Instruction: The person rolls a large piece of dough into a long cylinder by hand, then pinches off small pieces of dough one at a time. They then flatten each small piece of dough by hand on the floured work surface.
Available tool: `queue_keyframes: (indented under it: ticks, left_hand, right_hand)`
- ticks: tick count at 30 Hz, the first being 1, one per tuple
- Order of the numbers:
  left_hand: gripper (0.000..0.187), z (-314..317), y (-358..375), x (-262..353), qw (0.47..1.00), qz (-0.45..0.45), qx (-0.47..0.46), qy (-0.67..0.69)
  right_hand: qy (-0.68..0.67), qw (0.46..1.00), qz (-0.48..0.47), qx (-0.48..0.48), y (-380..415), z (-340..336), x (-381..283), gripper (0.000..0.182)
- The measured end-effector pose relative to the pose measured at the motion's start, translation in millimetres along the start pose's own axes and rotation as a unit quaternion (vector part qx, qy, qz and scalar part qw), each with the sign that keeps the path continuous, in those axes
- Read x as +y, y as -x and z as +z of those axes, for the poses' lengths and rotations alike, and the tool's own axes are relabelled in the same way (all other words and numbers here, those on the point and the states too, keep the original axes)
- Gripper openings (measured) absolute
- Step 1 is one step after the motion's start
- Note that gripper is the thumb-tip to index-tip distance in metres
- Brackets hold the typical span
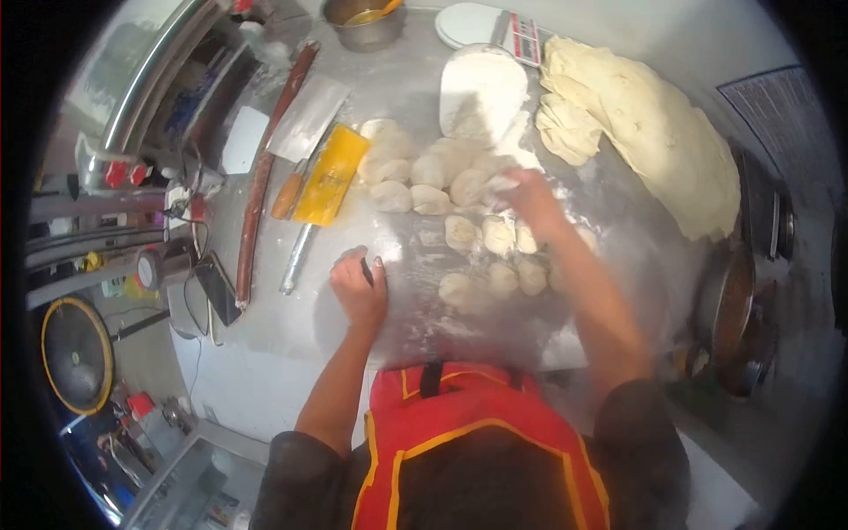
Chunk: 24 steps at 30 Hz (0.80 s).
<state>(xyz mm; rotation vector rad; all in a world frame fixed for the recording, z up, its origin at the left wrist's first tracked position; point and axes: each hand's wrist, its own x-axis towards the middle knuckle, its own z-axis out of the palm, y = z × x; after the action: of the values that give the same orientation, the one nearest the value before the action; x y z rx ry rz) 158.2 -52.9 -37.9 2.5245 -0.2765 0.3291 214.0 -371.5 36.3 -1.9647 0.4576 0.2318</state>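
Note:
My left hand point(358, 290) rests near the front of the floury table with its fingers curled. A small dark, narrow thing shows between its thumb and fingers; I cannot tell what it is. Over the dough pieces reaches my right hand point(528, 199), smeared by motion, its fingertips at the edge of the loose flour. Flattened rounds of dough point(430, 200) lie overlapping just left of it. Smaller dough balls point(500, 235) sit in rows under and in front of my right forearm. Behind them is a mound of white flour point(481, 88).
A big slab of dough point(654, 132) fills the right side. At the back stand a scale point(521, 40) and a metal bowl point(364, 34). To the left lie a long brown rolling pin point(265, 181), a wide metal blade point(309, 115) and a yellow scraper point(331, 181).

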Motion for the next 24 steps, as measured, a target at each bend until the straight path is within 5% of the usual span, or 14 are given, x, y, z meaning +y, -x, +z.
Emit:
queue_keyframes:
  ticks: [2, 9, 12, 15, 18, 19, 21, 23, 24]
  left_hand:
    - [0.031, 0.8, 0.4, -1.8, 1.000, -0.007, -0.021, -0.005]
    - [0.031, 3.3, 3.0, -5.7, 0.999, -0.024, -0.040, -0.003]
    - [0.033, -0.8, 0.4, -1.3, 0.998, -0.026, -0.052, -0.007]
    - [0.033, -0.5, 0.6, -5.0, 0.998, -0.009, -0.057, -0.012]
    - [0.034, -1.1, 1.2, -4.3, 0.999, -0.010, -0.049, -0.020]
    - [0.033, -0.5, 1.2, -4.7, 0.999, -0.008, -0.047, -0.020]
    - [0.033, 0.4, 3.1, -6.1, 0.999, -0.007, -0.043, -0.017]
    - [0.033, 1.2, 3.2, -7.3, 0.999, -0.008, -0.043, -0.014]
    - [0.033, 1.1, 3.8, -7.1, 0.999, -0.009, -0.044, -0.013]
  right_hand:
    - [0.148, 0.983, -0.111, 0.003, 30.6, 5.0, -11.2, 0.028]
    - [0.009, 0.994, 0.079, 0.079, 65.9, -99.0, 121.0, 0.024]
    - [0.122, 0.970, 0.050, 0.202, 79.7, -107.6, 127.5, 0.025]
    - [0.160, 0.976, -0.035, 0.143, 81.4, -75.7, 104.9, 0.025]
    - [-0.001, 0.991, 0.059, 0.123, 76.5, -45.0, 80.0, 0.023]
    - [-0.009, 0.989, 0.016, 0.147, 79.4, -46.9, 89.7, 0.021]
    - [0.317, 0.924, -0.164, 0.140, 95.0, -77.7, 120.3, 0.019]
    - [0.262, 0.938, -0.125, 0.188, 108.1, -100.4, 138.9, 0.019]
    - [0.038, 0.972, 0.008, 0.233, 115.8, -105.3, 138.8, 0.021]
